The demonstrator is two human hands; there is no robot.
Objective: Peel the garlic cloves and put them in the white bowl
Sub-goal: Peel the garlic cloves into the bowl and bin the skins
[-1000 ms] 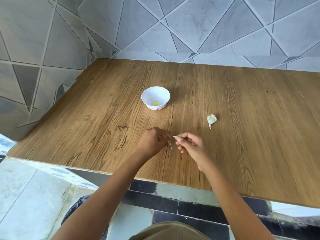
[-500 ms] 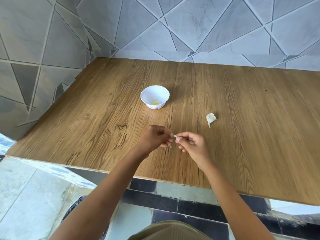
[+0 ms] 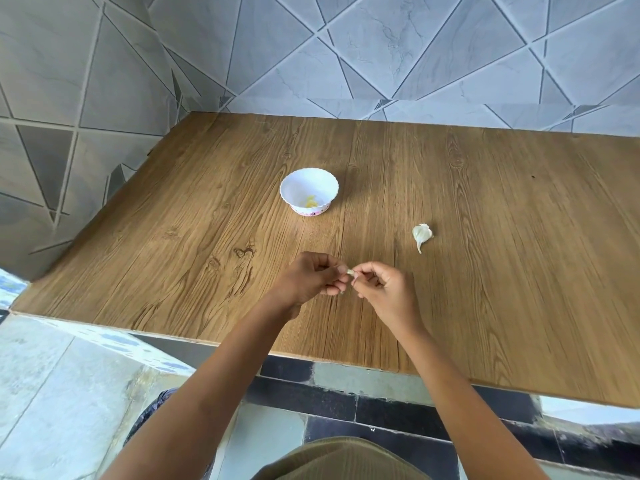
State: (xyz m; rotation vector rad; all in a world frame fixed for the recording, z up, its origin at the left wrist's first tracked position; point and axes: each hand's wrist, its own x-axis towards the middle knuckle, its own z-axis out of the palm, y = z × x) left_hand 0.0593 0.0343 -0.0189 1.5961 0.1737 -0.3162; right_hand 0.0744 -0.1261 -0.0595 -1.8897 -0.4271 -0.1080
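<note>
The wooden table [image 3: 485,271] carries everything, and both hands work low over its near part, likely so that any loose skin falls on the wood and not on the floor. The white bowl [image 3: 286,187] stands well beyond the left hand [image 3: 308,278], out of the way of the peeling yet within a forward reach; something small and yellowish [image 3: 310,201] lies on its bottom, probably garlic already peeled. The left hand and the right hand [image 3: 384,292] meet fingertip to fingertip, each with its fingers curled in, and together they pinch one garlic clove [image 3: 350,271] between them. That seems the sensible hold for stripping skin: one hand steadies while the other picks. An unpeeled clove [image 3: 421,234] lies on the table beyond the right hand and a little to its outer side, near enough to take up next. Its long axis runs roughly away from and toward the person, the fat end far, the thin tail pointing back at the table's near edge. Of the clove in the hands only a pale tip shows between the fingertips; its long axis appears to run from one hand across to the other, but the rest is hidden and I cannot tell which end is which.
</note>
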